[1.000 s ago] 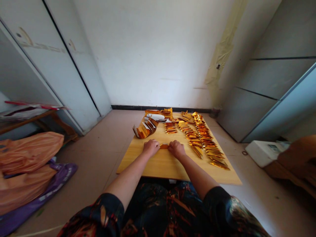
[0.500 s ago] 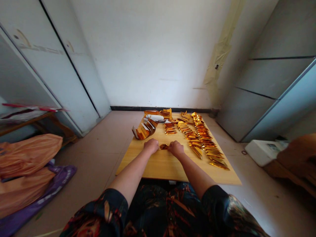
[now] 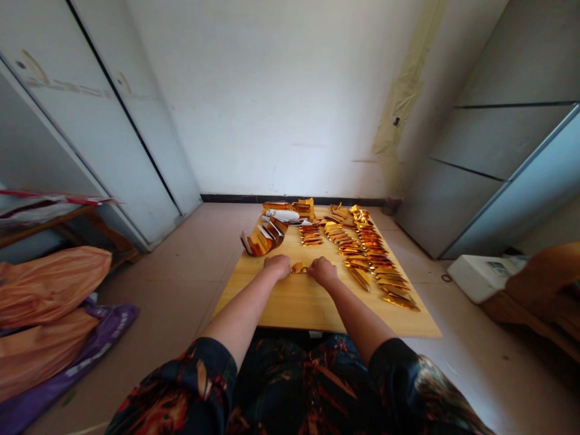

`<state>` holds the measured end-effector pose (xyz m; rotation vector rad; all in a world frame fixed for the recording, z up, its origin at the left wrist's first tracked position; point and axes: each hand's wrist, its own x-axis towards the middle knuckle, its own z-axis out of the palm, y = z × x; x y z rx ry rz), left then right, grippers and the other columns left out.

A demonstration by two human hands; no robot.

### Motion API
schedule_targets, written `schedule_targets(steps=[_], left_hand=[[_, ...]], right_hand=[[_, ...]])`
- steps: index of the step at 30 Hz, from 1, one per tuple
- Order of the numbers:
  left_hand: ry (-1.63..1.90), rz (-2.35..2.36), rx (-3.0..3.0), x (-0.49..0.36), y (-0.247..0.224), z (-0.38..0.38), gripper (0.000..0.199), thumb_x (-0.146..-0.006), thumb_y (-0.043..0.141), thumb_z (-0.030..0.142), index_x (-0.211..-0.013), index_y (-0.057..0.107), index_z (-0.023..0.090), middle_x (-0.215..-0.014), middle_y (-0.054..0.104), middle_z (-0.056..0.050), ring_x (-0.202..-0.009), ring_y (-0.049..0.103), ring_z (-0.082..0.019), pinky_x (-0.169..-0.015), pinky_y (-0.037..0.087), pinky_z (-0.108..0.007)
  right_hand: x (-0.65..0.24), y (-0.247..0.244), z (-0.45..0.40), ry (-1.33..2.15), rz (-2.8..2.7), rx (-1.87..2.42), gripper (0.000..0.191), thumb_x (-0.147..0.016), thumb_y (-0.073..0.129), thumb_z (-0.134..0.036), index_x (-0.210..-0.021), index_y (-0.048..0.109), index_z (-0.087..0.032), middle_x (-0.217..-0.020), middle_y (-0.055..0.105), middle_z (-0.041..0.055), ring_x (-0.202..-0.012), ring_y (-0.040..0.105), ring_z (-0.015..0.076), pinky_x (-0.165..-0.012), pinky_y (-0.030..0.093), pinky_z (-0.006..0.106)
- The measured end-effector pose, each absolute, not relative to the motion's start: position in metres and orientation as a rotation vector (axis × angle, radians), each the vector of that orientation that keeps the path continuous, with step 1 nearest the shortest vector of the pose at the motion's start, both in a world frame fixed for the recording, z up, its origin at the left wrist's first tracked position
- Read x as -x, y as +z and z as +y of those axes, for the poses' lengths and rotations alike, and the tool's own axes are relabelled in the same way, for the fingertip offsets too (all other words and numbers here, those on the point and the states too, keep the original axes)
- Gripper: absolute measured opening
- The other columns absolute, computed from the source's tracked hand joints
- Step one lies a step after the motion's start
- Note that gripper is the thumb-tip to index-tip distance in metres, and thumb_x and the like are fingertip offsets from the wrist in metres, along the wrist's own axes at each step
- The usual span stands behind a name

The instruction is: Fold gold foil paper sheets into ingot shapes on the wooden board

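Observation:
A small piece of gold foil paper (image 3: 299, 268) lies between my two hands over the wooden table (image 3: 290, 308). My left hand (image 3: 277, 266) is closed on its left end, and my right hand (image 3: 322, 271) is closed on its right end. Rows of folded gold pieces (image 3: 374, 254) cover the right side of the table. Nearer the middle is a short row of smaller folded pieces (image 3: 310, 235). A fanned, curved stack of gold sheets with pale backs (image 3: 265, 237) stands behind my left hand.
A white roll-like item (image 3: 283, 215) lies at the table's back. Grey cabinets (image 3: 104, 121) stand left, a grey appliance (image 3: 480, 151) right. Orange bags (image 3: 49, 284) are at the far left, a white box (image 3: 480, 277) at the right.
The foil between my hands shows a flatter, paler gold face than before. Both hands keep their closed hold. The whole view has shifted slightly.

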<state>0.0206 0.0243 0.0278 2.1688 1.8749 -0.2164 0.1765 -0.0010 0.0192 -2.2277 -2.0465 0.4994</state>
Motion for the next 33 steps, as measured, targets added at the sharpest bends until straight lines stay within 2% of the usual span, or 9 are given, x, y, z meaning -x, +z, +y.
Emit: schedule_targets(steps=[3,10,16,25,30,33], left_hand=[[-0.220,1.877,-2.181,-0.021,0.026,0.023,0.029,-0.079,0.053,0.034,-0.099,0.068,0.019,-0.113,0.066,-0.012,-0.103,0.060,-0.027,-0.081,0.046,-0.033],[-0.240,1.890,-2.169,-0.023,0.024,0.024,0.030,-0.081,0.052,0.034,-0.103,0.067,0.019,-0.119,0.063,-0.013,-0.107,0.058,-0.028,-0.083,0.046,-0.033],[-0.277,1.912,-2.118,-0.028,0.022,0.030,0.033,-0.077,0.059,0.036,-0.103,0.067,0.017,-0.116,0.064,-0.016,-0.104,0.060,-0.028,-0.081,0.047,-0.033],[-0.263,1.889,-2.156,-0.027,0.023,0.028,0.029,-0.080,0.057,0.032,-0.102,0.066,0.017,-0.114,0.065,-0.015,-0.103,0.060,-0.027,-0.081,0.045,-0.033],[-0.097,1.796,-2.323,-0.016,0.016,0.018,0.027,-0.086,0.048,0.029,-0.107,0.063,0.025,-0.113,0.063,-0.008,-0.107,0.055,-0.023,-0.087,0.042,-0.034],[0.205,1.572,-2.571,-0.008,0.004,0.013,0.028,-0.088,0.044,0.022,-0.103,0.065,0.030,-0.104,0.062,-0.004,-0.104,0.053,-0.019,-0.087,0.041,-0.031]], right_hand=[[-0.175,0.021,0.000,0.536,-2.016,2.248,0.025,-0.083,0.053,-0.036,-0.095,0.068,-0.020,-0.111,0.063,0.0116,-0.102,0.059,0.0244,-0.081,0.042,0.033],[-0.173,0.027,0.003,0.660,-1.916,2.310,0.023,-0.077,0.059,-0.030,-0.097,0.067,-0.021,-0.108,0.065,0.0107,-0.100,0.060,0.0229,-0.081,0.044,0.033],[-0.174,0.021,0.009,0.668,-1.897,2.325,0.029,-0.074,0.062,-0.030,-0.101,0.067,-0.020,-0.111,0.064,0.0125,-0.102,0.059,0.0248,-0.082,0.046,0.036],[-0.174,0.018,0.013,0.663,-1.891,2.350,0.033,-0.071,0.066,-0.031,-0.102,0.066,-0.022,-0.110,0.065,0.0121,-0.099,0.061,0.0246,-0.079,0.047,0.035],[-0.174,0.022,0.013,0.694,-1.870,2.350,0.035,-0.069,0.068,-0.030,-0.103,0.066,-0.021,-0.114,0.063,0.0116,-0.103,0.059,0.0243,-0.079,0.046,0.033],[-0.176,0.023,0.010,0.690,-1.921,2.297,0.029,-0.070,0.066,-0.030,-0.099,0.067,-0.023,-0.114,0.063,0.0094,-0.101,0.059,0.0230,-0.078,0.046,0.032]])
